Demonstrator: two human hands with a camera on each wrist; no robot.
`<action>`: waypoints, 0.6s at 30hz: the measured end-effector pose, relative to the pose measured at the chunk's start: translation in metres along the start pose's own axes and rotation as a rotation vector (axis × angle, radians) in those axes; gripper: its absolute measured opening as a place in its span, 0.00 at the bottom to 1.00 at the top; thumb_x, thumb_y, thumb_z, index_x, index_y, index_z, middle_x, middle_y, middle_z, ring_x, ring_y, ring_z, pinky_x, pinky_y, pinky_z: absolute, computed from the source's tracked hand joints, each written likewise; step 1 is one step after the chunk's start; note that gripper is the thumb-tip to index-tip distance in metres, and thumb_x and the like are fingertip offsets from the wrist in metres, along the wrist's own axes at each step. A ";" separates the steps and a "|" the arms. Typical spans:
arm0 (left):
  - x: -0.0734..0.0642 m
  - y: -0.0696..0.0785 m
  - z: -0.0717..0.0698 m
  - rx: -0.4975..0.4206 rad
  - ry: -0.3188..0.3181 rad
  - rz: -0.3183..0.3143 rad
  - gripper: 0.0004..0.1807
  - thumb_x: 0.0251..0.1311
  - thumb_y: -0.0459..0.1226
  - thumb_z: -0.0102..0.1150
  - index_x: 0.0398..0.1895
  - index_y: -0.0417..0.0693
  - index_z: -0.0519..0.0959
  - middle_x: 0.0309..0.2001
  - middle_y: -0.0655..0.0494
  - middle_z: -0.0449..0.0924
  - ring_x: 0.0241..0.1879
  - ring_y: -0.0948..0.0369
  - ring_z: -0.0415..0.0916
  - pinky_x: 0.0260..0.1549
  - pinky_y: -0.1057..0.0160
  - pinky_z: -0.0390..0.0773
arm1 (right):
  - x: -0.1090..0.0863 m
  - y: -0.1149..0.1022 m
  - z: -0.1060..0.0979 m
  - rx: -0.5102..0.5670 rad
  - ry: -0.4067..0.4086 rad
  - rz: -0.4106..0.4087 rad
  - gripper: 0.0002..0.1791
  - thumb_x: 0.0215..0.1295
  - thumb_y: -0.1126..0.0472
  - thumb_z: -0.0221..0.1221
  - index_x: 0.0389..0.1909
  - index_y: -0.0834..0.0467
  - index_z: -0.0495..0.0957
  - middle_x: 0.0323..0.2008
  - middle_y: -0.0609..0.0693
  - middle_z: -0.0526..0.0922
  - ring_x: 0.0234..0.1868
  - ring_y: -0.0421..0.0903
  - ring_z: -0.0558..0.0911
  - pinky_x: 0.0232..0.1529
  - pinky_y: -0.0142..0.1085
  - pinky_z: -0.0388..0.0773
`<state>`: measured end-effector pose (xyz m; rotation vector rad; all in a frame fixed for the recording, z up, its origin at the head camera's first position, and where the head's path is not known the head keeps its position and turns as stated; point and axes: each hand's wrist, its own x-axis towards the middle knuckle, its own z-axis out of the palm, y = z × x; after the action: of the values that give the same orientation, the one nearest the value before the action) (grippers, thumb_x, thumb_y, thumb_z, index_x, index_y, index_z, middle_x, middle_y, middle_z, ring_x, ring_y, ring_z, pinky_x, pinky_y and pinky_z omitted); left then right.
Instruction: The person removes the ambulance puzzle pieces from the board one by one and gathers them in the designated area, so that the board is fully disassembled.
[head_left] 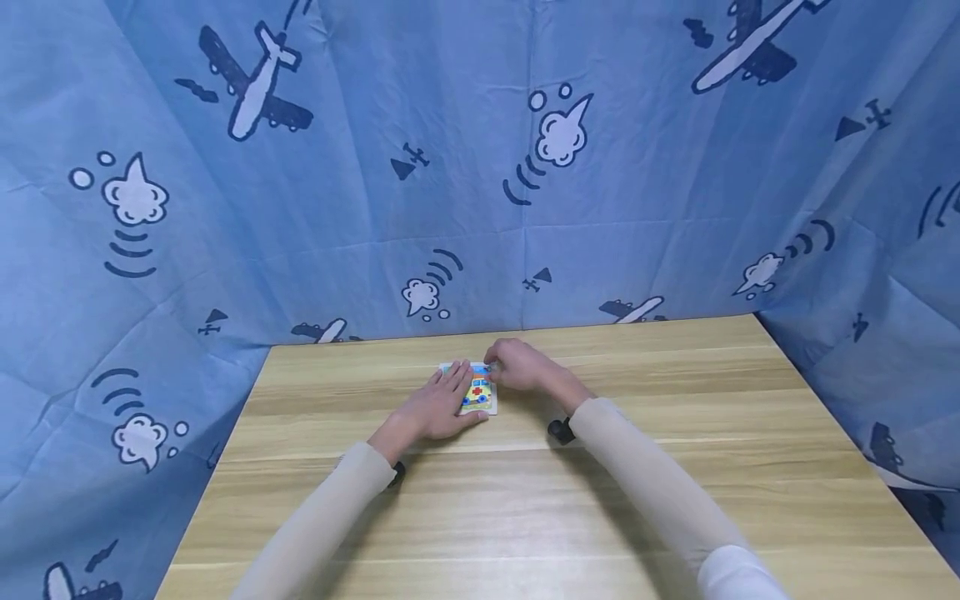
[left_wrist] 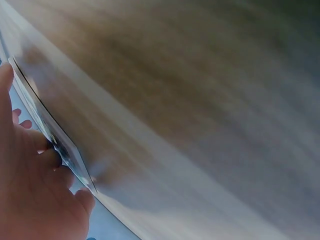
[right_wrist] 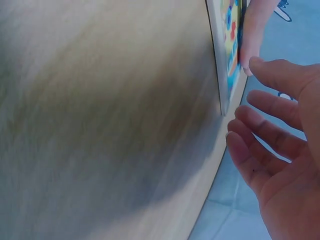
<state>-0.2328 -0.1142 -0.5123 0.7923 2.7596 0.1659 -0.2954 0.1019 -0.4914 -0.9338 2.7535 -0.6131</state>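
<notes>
A small puzzle board (head_left: 483, 402) with a yellow ambulance, red cross and blue wheels lies flat at the far middle of the table. My left hand (head_left: 438, 408) rests over its left part with fingers extended, the thumb along the near edge. At the board's far right corner is my right hand (head_left: 521, 364), fingers bent loosely. In the right wrist view, the right hand (right_wrist: 285, 135) shows a gap between thumb and fingers beside the board's end (right_wrist: 218, 60). The left wrist view has the left hand (left_wrist: 40, 185) against the board's pale edge (left_wrist: 75, 152).
The wood-grain table (head_left: 480, 508) runs up to a blue curtain (head_left: 465, 183) printed with planes and clouds, which also hangs along both sides. A black wrist device (head_left: 561, 431) sits by the right sleeve (head_left: 652, 483); the left sleeve (head_left: 322, 517) crosses the near left.
</notes>
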 end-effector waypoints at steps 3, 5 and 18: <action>0.000 0.001 -0.001 0.011 -0.012 -0.001 0.50 0.77 0.67 0.37 0.86 0.42 0.43 0.88 0.47 0.38 0.88 0.51 0.37 0.86 0.48 0.46 | 0.001 -0.001 0.003 -0.013 0.005 -0.017 0.18 0.70 0.60 0.67 0.56 0.65 0.85 0.53 0.59 0.87 0.57 0.56 0.85 0.65 0.50 0.82; 0.001 0.001 -0.001 0.029 -0.018 -0.001 0.49 0.78 0.66 0.37 0.86 0.42 0.43 0.88 0.47 0.38 0.87 0.51 0.38 0.86 0.48 0.47 | 0.002 -0.002 0.005 -0.017 0.008 -0.020 0.17 0.69 0.61 0.67 0.55 0.65 0.86 0.52 0.59 0.87 0.55 0.55 0.85 0.64 0.49 0.82; 0.004 0.000 0.001 0.097 -0.026 -0.003 0.47 0.80 0.64 0.35 0.86 0.42 0.44 0.87 0.46 0.40 0.87 0.51 0.40 0.86 0.48 0.49 | 0.009 -0.006 0.014 -0.081 0.017 -0.034 0.16 0.70 0.60 0.66 0.53 0.64 0.87 0.48 0.57 0.86 0.52 0.54 0.83 0.62 0.49 0.80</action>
<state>-0.2360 -0.1117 -0.5138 0.8081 2.7621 0.0210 -0.2951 0.0878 -0.5020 -0.9984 2.8016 -0.5203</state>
